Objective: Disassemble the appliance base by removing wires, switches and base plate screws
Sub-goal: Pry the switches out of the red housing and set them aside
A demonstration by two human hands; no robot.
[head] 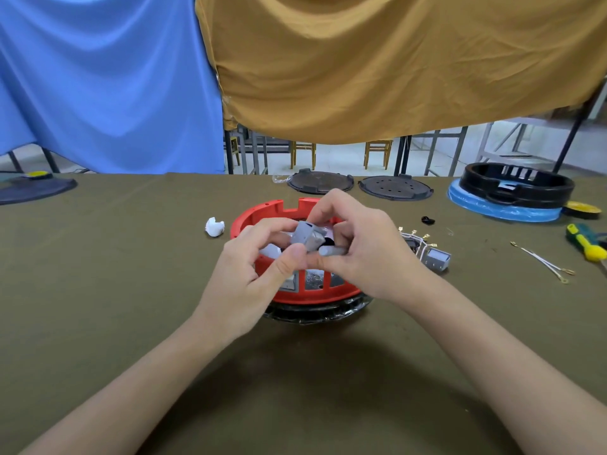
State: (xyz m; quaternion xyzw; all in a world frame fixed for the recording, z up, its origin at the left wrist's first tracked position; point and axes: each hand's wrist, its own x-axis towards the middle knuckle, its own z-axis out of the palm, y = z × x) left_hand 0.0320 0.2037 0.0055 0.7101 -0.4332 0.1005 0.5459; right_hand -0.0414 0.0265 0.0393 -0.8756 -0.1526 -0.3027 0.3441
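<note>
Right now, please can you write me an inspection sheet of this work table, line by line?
Surface: table under olive cloth.
Job's things: red base at centre, standing on a black ring; grey switch held above it.
Clutter: white scrap, two dark round plates, black base on blue wrap, screwdriver, second switch.
Grips: left hand and right hand both pinch the grey switch.
Cables: loose white wires at right.
Surroundings: blue and mustard sheets hanging, chairs behind.
</note>
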